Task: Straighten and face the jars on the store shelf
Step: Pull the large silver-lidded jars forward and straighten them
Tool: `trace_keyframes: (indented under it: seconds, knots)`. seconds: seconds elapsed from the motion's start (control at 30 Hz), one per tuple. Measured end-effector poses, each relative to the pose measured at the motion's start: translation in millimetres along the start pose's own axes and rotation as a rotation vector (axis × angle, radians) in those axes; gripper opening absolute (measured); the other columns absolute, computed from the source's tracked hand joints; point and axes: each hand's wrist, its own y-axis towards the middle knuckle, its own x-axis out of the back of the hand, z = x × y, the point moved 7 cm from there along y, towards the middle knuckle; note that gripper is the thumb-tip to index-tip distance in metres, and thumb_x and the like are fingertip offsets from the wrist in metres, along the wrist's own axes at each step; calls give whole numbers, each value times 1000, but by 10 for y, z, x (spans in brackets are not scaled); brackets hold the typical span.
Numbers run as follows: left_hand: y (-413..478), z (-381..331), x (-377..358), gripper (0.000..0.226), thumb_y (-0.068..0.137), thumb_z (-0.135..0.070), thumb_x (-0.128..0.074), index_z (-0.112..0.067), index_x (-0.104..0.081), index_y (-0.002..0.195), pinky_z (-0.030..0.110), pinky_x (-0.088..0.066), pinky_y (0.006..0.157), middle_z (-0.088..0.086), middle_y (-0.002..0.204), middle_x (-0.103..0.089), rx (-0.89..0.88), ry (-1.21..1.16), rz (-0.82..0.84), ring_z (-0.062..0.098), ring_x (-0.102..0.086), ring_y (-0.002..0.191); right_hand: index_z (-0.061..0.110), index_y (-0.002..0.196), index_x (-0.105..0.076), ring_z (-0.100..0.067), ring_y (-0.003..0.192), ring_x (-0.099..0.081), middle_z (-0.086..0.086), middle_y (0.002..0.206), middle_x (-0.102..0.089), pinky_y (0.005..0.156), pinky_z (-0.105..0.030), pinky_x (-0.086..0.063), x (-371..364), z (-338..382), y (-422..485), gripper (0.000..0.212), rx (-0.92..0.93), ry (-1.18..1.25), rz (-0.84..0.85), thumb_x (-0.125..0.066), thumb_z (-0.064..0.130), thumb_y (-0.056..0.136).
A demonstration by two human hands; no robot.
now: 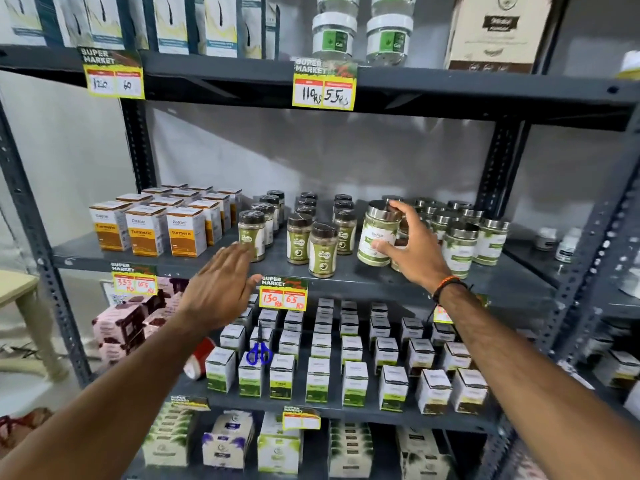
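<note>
Your right hand (412,244) grips a tilted silver-lidded jar (377,233); your left hand (221,289) hovers open-palmed near the shelf (194,261) edge.

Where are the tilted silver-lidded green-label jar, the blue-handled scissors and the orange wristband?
Tilted silver-lidded green-label jar (378,237): head view, on its white and green label.
Blue-handled scissors (259,353): head view, between the handle loops.
Orange wristband (448,285): head view, on the band at the right wrist.
</note>
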Motion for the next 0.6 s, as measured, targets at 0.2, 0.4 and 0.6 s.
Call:
trace_keyframes:
  seconds: [0.2, 0.4, 0.6]
  knots:
    - [205, -1309, -118, 72, 104, -55, -14, -10, -23, 159, 44, -11, 126, 13, 166, -22, -271, 50, 74, 26, -14, 154, 42, 144, -43, -4, 108, -58, 16, 128, -63, 96, -27, -46, 628, -95, -122, 79, 8, -5, -66, -81, 43, 75]
    - [596, -2052, -338, 71, 104, -54, -17, -8, -26, 158, 40, -10, 126, 13, 165, -27, -290, -2, 68, 26, -20, 153, 43, 146, -41, -10, 118, -59, 12, 131, -63, 104, -37, -46, 1285, -546, -261, 79, -46, -20, -83, -82, 39, 78]
    - [952, -2273, -762, 72, 103, -53, -18, -7, -24, 157, 42, -19, 124, 15, 163, -29, -205, -1, 154, 29, -25, 150, 44, 147, -37, -15, 116, -62, 15, 128, -60, 103, -42, -48, 1729, -1190, -418, 82, -153, -65, -103, -84, 29, 81]
